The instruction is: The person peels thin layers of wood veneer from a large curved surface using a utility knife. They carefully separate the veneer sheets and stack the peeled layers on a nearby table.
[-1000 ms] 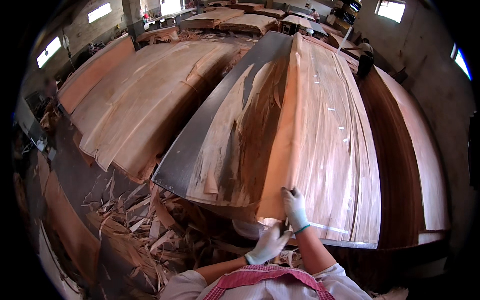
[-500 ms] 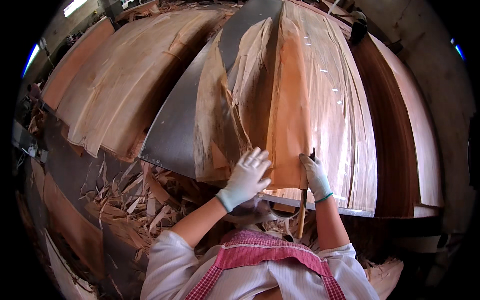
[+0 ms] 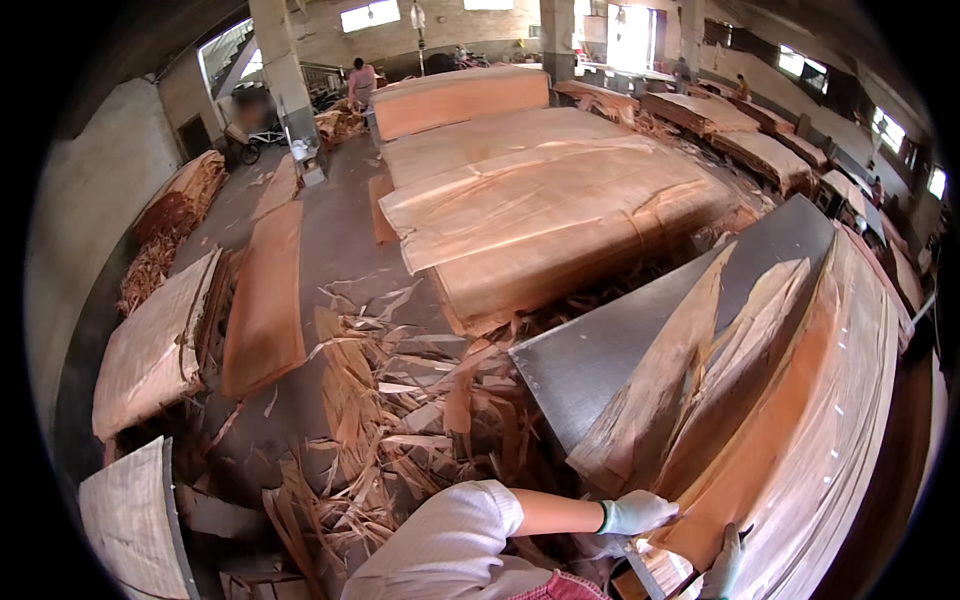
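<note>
Your left hand [image 3: 636, 513] lies flat, fingers together, on the near end of a veneer sheet [image 3: 790, 420] at the bench's [image 3: 590, 365] near edge; it clamps nothing you can see. Your right hand [image 3: 722, 566] is half cut off by the lower edge, beside a thin dark tool [image 3: 742, 535]; its grip cannot be told. Scraps [image 3: 400, 420] litter the floor to the left.

Both gloves, left [image 3: 637, 513] and right [image 3: 723, 566], are pale grey-white. The veneer [image 3: 790, 430] is orange-tan with fine lengthwise grain and small white marks. The table [image 3: 610, 350] is dark grey. The scraps [image 3: 400, 420] are light tan. The sleeve [image 3: 450, 530] is white.
</note>
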